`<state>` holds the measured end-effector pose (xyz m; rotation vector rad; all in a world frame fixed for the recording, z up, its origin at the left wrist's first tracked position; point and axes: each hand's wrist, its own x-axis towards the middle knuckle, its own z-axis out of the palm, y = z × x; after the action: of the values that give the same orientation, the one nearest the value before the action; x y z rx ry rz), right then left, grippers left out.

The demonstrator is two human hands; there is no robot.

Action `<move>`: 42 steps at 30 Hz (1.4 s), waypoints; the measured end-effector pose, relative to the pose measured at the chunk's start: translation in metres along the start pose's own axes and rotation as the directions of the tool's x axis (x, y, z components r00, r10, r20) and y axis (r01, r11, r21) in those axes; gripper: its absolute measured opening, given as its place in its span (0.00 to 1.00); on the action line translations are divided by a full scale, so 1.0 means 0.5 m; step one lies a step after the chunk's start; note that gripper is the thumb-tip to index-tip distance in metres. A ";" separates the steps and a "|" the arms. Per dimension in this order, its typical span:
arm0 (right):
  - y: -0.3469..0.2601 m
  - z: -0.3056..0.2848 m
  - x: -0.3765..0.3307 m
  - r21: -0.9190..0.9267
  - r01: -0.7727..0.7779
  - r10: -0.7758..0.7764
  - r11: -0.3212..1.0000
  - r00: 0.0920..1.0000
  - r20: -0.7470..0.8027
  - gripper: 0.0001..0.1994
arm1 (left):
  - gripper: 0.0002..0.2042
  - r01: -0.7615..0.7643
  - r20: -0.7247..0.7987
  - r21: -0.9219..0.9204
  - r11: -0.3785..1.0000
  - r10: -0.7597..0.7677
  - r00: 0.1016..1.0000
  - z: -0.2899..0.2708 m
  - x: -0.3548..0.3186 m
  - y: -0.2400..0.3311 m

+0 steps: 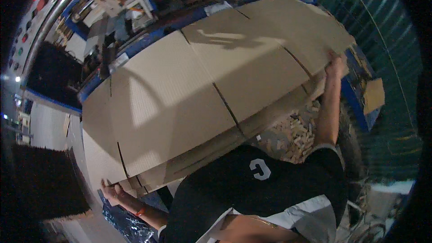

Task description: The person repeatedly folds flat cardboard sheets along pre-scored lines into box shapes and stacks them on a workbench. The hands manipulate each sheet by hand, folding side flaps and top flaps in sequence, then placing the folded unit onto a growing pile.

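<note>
A wide, flat cardboard box blank (175, 103) with dark cut slots and crease lines stretches across the view in front of me. Its near edge runs close to my chest, and more cardboard layers (198, 159) show just under that edge. At the near left corner my left hand (113, 193) is closed on the cardboard's edge, thumb side up. My right hand (335, 65) grips the right end, its fingers partly hidden by the board and slightly blurred. Both arms are spread wide.
Behind the cardboard stands a blue-framed machine (171, 29). A control panel (31, 31) with buttons and a lit red lamp is at far left. Cardboard scraps (292, 137) litter the floor below. A green corrugated wall (382, 40) rises on the right. Dark stacked sheets (45, 182) sit left.
</note>
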<state>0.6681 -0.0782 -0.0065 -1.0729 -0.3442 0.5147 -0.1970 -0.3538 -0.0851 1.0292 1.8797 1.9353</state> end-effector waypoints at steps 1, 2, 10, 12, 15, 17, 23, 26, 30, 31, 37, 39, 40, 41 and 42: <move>-0.030 0.007 -0.020 0.065 0.086 -0.093 0.994 0.989 0.114 0.19 | 0.19 -0.009 -0.007 -0.070 0.998 0.008 1.000 0.023 -0.007 0.011; -0.057 0.008 -0.056 0.120 0.164 -0.181 0.979 0.973 0.142 0.20 | 0.19 0.143 -0.140 -0.241 0.960 -0.180 0.974 0.046 0.003 0.034; -0.053 0.018 -0.442 0.076 0.856 -0.428 0.512 0.177 0.886 0.09 | 0.14 0.037 -0.136 0.081 0.996 -0.026 0.990 0.209 -0.111 0.223; -0.017 0.026 -0.477 0.114 0.946 -0.191 0.302 -0.057 0.980 0.12 | 0.16 -0.052 0.132 0.247 0.968 0.019 0.991 0.269 -0.144 0.248; 0.015 0.044 -0.473 0.295 0.943 -0.081 0.152 -0.285 0.955 0.13 | 0.23 -0.662 0.736 0.269 0.699 0.294 0.610 0.364 -0.158 0.283; 0.023 0.056 -0.460 0.287 0.941 0.028 0.178 -0.296 0.955 0.15 | 0.25 -0.787 0.875 0.313 0.532 0.160 0.457 0.398 -0.150 0.306; 0.041 0.115 -0.436 0.342 0.906 0.049 0.248 -0.364 0.930 0.16 | 0.25 -0.834 0.938 0.262 0.486 0.076 0.339 0.437 -0.107 0.326; 0.054 0.150 -0.424 0.322 0.905 0.151 0.279 -0.372 0.916 0.18 | 0.27 -0.826 0.938 0.261 0.499 0.073 0.340 0.441 -0.093 0.323; 0.075 0.190 -0.361 0.189 0.966 0.215 0.175 -0.225 0.950 0.20 | 0.28 -0.736 0.962 0.235 0.634 -0.042 0.270 0.409 -0.052 0.309; 0.085 0.202 -0.330 0.025 0.995 0.122 0.097 -0.037 0.992 0.20 | 0.29 -0.714 0.976 0.164 0.681 -0.005 0.219 0.392 -0.036 0.302; 0.190 0.282 -0.059 -0.673 0.653 0.195 0.346 0.652 0.733 0.19 | 0.21 -0.531 0.654 0.632 0.565 -0.021 0.756 0.431 0.178 0.126; 0.221 0.308 0.008 -0.564 0.733 0.195 0.380 0.533 0.824 0.18 | 0.21 -0.508 0.654 0.553 0.661 0.034 0.756 0.454 0.213 0.079; 0.233 0.320 0.027 -0.533 0.731 0.200 0.427 0.498 0.844 0.18 | 0.22 -0.500 0.657 0.506 0.703 0.061 0.751 0.461 0.225 0.067; 0.241 0.334 0.037 -0.559 0.706 0.279 0.435 0.484 0.829 0.19 | 0.22 -0.494 0.643 0.538 0.683 0.047 0.764 0.467 0.233 0.061; 0.249 0.339 0.034 -0.573 0.726 0.278 0.379 0.501 0.819 0.19 | 0.22 -0.517 0.648 0.537 0.667 0.067 0.759 0.472 0.234 0.058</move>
<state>0.5677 0.1041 -0.0429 -1.7324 -1.9175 0.4964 -0.1232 -0.1033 -0.0414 2.0048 2.1318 0.7476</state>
